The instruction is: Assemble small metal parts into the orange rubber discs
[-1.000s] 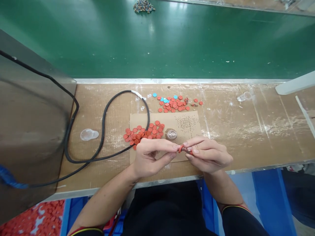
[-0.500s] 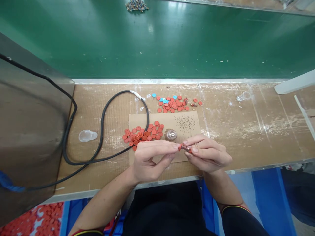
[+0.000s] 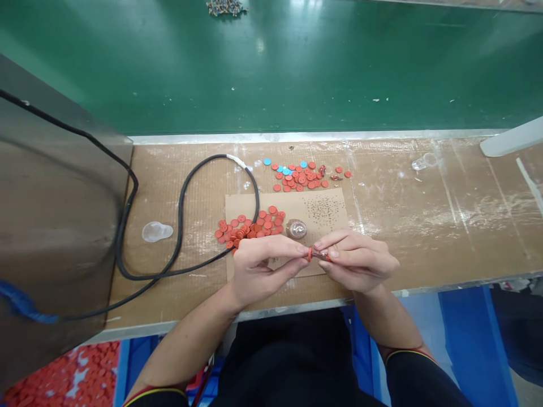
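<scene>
My left hand (image 3: 263, 271) is closed, thumb and forefinger pinching a small red disc (image 3: 310, 254) seen nearly edge-on. From the right, my right hand (image 3: 362, 261) grips a small shiny brownish-red piece (image 3: 320, 256) whose end meets the disc; the fingers hide part of it. Behind my left hand lies a pile of red button-like discs (image 3: 254, 229), some with visible holes. A small round clear pot (image 3: 296, 229) with brownish contents stands just beyond my hands. Tiny dark specks (image 3: 324, 210) are scattered on a cardboard sheet (image 3: 292, 199).
More red discs, a few blue discs (image 3: 287, 171) and small shiny pieces (image 3: 336, 178) lie farther back. A black cable (image 3: 180, 209) loops across the left side. Clear plastic scoops (image 3: 156, 232) lie left and right. A green surface (image 3: 254, 73) runs behind the table.
My left thumb has shifted up against the disc, closing the pinch with the forefinger. The disc now sits more upright. The whole view has shifted slightly.
</scene>
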Demonstrator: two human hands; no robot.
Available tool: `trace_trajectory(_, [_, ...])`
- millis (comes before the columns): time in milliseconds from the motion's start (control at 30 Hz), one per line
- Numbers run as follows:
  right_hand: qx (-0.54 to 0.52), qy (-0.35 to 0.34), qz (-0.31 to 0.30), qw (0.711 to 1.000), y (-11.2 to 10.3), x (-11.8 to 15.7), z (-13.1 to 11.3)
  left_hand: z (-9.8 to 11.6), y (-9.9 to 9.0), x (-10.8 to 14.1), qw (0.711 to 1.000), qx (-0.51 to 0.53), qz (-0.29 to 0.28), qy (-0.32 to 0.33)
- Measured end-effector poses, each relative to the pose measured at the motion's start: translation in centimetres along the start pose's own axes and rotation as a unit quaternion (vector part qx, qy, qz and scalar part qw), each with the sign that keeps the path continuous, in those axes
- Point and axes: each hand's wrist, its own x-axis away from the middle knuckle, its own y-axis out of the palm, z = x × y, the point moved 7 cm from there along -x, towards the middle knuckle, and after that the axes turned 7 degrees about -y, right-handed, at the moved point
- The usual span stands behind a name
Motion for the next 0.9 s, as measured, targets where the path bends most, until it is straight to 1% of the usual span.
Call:
trace_trajectory(267, [-0.026,0.026,-0.01,0.999,-0.1,0.1,0.5,-0.2,0.0,-0.1,0.999,0.028,-0.017,-0.007])
trace_trajectory(400, [-0.04,0.032,-0.007,0.999,-0.1,0.1,0.6,-0.3,0.0,-0.2,0.999,0.036,-0.012,0.001])
trace_trajectory(533, [-0.053,0.043,-0.004,0.998,-0.1,0.3,0.8,-0.7,0.0,-0.1,0.999,0.036,-0.017,-0.005])
trace_trajectory(700, [-0.075,0.076,0.015,0.994,-0.1,0.6,1.4,-1.1,-0.3,0.0,0.999,0.042,-0.009,-0.009])
trace_trajectory(900, [-0.123,0.124,0.019,0.984,0.1,0.6,2.1,-1.2,-0.3,0.0,0.999,0.041,-0.008,-0.022])
